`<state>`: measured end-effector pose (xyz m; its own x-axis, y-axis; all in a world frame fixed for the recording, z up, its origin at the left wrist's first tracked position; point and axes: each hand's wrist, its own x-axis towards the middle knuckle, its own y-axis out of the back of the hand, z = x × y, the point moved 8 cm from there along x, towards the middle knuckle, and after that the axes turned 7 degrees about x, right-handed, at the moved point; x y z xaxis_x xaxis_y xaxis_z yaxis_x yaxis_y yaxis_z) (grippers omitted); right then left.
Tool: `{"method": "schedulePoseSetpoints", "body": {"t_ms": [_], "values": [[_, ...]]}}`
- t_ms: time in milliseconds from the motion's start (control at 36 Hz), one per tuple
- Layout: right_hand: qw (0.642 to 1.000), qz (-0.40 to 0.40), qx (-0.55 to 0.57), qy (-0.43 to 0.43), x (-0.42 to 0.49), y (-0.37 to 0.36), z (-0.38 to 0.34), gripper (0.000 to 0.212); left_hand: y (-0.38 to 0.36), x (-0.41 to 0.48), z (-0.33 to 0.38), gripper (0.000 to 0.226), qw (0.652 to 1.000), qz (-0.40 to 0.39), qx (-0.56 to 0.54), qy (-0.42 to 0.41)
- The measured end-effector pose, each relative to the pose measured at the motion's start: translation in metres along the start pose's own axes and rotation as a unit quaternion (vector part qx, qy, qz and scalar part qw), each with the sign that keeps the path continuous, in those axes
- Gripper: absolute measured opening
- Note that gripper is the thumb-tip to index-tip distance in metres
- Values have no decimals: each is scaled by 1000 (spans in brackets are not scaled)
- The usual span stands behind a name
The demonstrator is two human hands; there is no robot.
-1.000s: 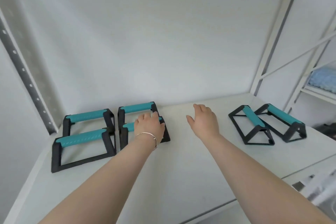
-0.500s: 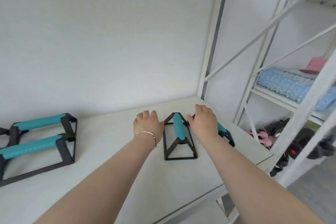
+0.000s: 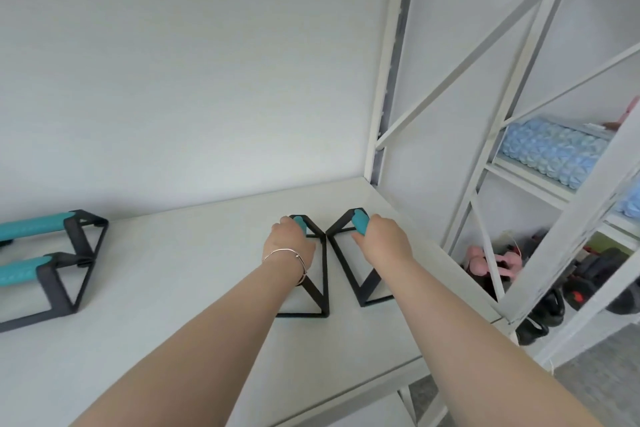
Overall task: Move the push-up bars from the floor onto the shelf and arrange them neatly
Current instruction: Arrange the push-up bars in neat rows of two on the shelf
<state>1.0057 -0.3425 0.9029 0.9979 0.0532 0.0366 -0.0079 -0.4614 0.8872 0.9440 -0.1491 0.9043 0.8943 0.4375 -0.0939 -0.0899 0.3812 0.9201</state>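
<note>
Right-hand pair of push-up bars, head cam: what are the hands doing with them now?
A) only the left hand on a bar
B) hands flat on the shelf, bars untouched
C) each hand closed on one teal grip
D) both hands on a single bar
C: the left hand wraps the teal grip of the left bar and the right hand wraps the teal grip of the right bar, both bars standing on the shelf.
</note>
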Motion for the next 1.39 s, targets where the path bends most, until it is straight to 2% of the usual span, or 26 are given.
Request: {"method": "schedulePoseSetpoints", "body": {"t_ms": [222, 417, 583, 750, 1083, 1389], "values": [[1000, -21, -8, 22, 6, 0, -9, 32, 16, 1, -21, 40, 997, 20, 69, -31], [995, -38, 11, 96, -16, 0, -48, 33, 61, -16, -79, 40, 996, 51, 37, -65], [985, -76, 4, 157, -58, -12, -99, 24, 91, -42, -152, 36, 997, 31, 7, -77], [967, -131, 1, 216, -117, -44, -168, 34, 124, -74, -234, 40, 994, 18, 26, -101], [932, -221, 5, 286, -227, -129, -314, 34, 186, -139, -419, 46, 995, -2, 64, -70], [917, -236, 18, 320, -288, -179, -406, 46, 229, -162, -536, 46, 995, -8, 89, -44]]}}
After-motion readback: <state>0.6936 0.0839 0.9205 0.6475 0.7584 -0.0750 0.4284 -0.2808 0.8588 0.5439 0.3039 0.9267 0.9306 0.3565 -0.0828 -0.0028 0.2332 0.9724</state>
